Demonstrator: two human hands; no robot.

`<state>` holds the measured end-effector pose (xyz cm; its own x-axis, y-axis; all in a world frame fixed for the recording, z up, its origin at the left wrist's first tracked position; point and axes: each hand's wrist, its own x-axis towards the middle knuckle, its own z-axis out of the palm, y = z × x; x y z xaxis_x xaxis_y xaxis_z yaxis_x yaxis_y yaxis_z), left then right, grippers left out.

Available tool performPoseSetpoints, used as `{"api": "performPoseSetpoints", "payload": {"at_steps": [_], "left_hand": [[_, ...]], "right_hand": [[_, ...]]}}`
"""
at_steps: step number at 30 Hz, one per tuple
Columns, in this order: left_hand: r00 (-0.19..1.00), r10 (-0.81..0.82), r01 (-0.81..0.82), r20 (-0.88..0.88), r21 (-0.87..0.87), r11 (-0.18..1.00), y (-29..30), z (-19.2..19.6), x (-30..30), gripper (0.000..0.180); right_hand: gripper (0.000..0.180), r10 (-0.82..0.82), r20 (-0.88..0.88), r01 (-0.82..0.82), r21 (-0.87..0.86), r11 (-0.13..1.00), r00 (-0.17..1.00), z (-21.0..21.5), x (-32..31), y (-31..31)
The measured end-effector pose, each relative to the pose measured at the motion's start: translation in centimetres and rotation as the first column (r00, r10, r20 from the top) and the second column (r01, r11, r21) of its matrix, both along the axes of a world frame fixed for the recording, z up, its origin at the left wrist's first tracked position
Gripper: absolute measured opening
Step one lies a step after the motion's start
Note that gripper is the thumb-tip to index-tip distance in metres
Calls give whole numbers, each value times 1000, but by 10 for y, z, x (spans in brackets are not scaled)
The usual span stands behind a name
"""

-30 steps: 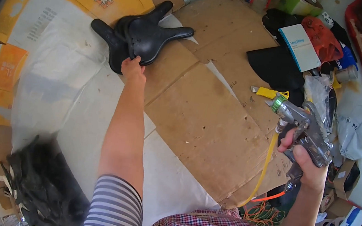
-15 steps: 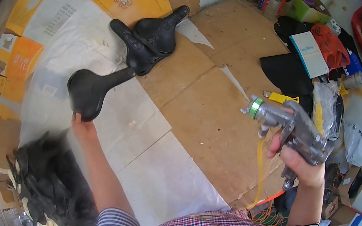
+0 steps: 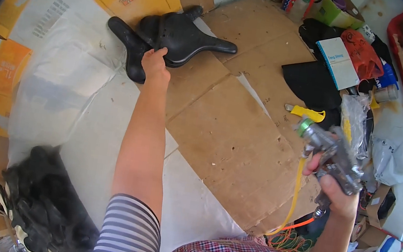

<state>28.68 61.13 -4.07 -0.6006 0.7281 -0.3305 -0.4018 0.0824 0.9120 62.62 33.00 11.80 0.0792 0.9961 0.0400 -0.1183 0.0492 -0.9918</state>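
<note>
My left hand [image 3: 157, 65] pinches the rear edge of a black bicycle saddle [image 3: 185, 41], its narrow nose pointing right. That saddle lies over or just above other black saddles at the far side of the table; whether it touches them I cannot tell. One of these, a saddle [image 3: 129, 46], shows beside my fingers, and the others are partly covered. Over at the right, my right hand [image 3: 338, 194] is wrapped round the grip of a grey metal spray gun [image 3: 333, 157] with a green ring at its front. A yellow hose [image 3: 295, 201] and an orange one hang from the gun.
Brown cardboard [image 3: 224, 145] and white sheets [image 3: 107, 138] cover the table. A heap of black pieces [image 3: 46, 202] sits at the near left. On the right lie a yellow utility knife [image 3: 309, 113], a notebook [image 3: 337, 63], a red bag [image 3: 361, 54] and plastic bags.
My left hand has carried the saddle from the left side up and right to the other saddles, its nose now pointing right. The spray gun has shifted slightly right and down.
</note>
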Motion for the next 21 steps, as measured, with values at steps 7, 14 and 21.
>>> {"api": "performPoseSetpoints", "payload": {"at_steps": [7, 14, 21], "left_hand": [[989, -55, 99, -136, 342, 934, -145, 14, -104, 24], [990, 136, -115, -36, 347, 931, -229, 27, -187, 26], [910, -393, 296, 134, 454, 840, -125, 8, -164, 53]], "right_hand": [[57, 287, 161, -256, -191, 948, 944, 5, -18, 17], [64, 189, -20, -187, 77, 979, 982, 31, -46, 27], [61, 327, 123, -304, -173, 937, 937, -23, -45, 26]]}}
